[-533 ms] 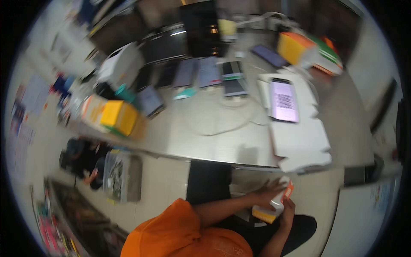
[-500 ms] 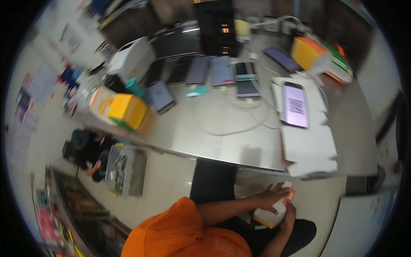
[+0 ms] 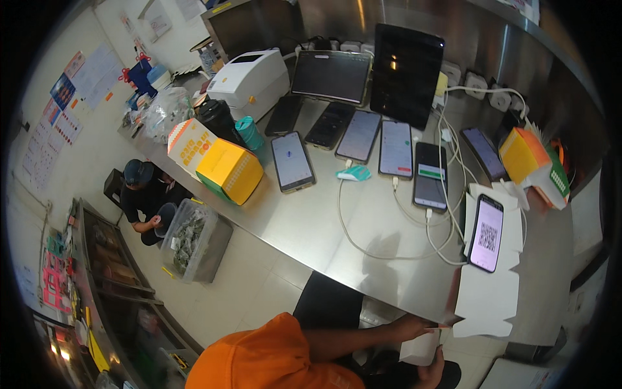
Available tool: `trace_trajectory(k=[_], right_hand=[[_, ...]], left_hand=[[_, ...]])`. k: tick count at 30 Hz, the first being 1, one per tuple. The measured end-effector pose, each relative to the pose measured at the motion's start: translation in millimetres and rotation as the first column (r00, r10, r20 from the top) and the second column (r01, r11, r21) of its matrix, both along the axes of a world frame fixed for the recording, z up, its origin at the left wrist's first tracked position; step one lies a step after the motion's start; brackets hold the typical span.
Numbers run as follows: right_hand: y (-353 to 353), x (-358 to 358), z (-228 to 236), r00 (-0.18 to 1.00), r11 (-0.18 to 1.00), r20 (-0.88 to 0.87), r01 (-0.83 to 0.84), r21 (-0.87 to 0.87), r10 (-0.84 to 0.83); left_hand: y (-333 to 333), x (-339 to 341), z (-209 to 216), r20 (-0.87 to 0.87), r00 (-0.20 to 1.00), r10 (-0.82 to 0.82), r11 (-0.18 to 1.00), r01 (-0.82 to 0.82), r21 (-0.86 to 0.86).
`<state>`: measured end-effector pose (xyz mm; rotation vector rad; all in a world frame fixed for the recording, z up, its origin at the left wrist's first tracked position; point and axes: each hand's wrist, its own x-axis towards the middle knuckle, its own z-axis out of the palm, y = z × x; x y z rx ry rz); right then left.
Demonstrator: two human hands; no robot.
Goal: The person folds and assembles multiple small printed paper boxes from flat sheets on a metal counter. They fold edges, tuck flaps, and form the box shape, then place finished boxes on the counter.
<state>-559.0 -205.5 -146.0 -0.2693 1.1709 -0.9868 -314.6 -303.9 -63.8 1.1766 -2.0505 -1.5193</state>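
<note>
A white paper box [image 3: 418,348] sits low in front of me, beside the table's near edge and above my dark-trousered leg. My left hand [image 3: 409,328] is closed at its top edge, next to a thin orange strip. Against the box's lower right side, my right hand [image 3: 434,371] grips it, partly cut off by shadow and my leg. Just above the hands, several flat white card blanks [image 3: 484,301] overhang the table edge. A phone [image 3: 486,233] with a square code on its screen lies on those blanks.
Several phones [image 3: 395,149] and white charging cables [image 3: 389,257] cover the metal table [image 3: 311,220]. A label printer [image 3: 249,81], dark tablets [image 3: 407,76] and yellow-orange boxes [image 3: 230,172] stand around them. At left, a person [image 3: 146,201] sits by a clear plastic bin [image 3: 197,243].
The view has swung, so the table and its contents appear lower and further right. My left hand has gone from spread fingers across the box to its top edge.
</note>
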Motion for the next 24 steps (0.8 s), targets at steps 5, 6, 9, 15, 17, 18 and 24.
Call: trace_trajectory(k=[5,6,9,15,17,18,24], right_hand=[[8.4,-60.6,-47.6,0.704,0.799,-0.666,-0.537,-0.271,0.247],[4.8,-64.3,-49.4,0.796,0.908,-0.519,-0.411,-0.085,0.312],[14.4,-69.0,-50.5,0.984,0.981,-0.029,-0.173,0.087,0.176],[41.1,23.5,105.4,0.940,0.954,-0.171,-0.301,-0.014,0.294],[27.9,36.1,142.7,0.873,0.880,-0.133,-0.474,-0.003,0.470],[17.2,41.8,160.6,0.815,0.820,-0.122,-0.572,-0.013,0.566],[-33.2,97.1,260.0,0.323,0.290,-0.168,-0.937,-0.195,0.931]], left_hand=[[-6.1,-1.4,-14.2,-0.095,0.985,-0.141,0.990,0.138,-0.038],[-6.8,0.0,-17.4,-0.136,0.976,-0.170,0.985,0.169,-0.022],[-1.2,5.5,-35.5,-0.238,0.944,-0.230,0.973,0.226,-0.042],[30.7,66.2,19.7,-0.306,0.859,-0.410,0.906,0.422,-0.029],[50.8,90.4,41.2,-0.378,0.841,-0.387,0.919,0.383,-0.088],[62.9,102.2,53.8,-0.443,0.828,-0.345,0.936,0.336,-0.103],[100.8,198.3,157.6,-0.623,0.738,-0.260,0.936,0.034,-0.350]])
